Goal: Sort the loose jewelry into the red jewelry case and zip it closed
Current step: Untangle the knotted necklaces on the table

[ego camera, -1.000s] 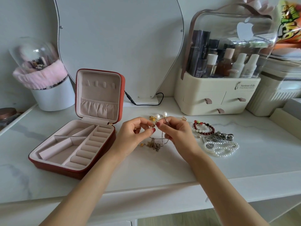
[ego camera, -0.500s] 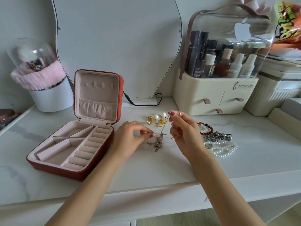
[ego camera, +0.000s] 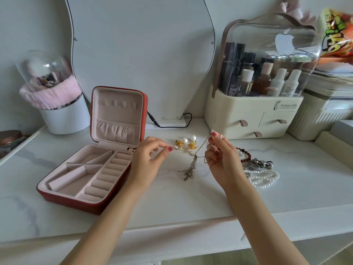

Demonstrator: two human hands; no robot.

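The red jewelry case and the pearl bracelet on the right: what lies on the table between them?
In the head view, between the red jewelry case and pearl bracelet: both hands, left hand, right hand pinching a thin chain, and pearl earrings.

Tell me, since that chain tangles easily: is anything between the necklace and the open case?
Only the left hand, which hovers between the necklace pinched by the right hand and the red jewelry case.

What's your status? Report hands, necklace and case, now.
Right hand pinching thin chain necklace, tassel end on the table. Left hand in pinch grip, contents unclear. Red jewelry case open, compartments empty. Nothing in the way.
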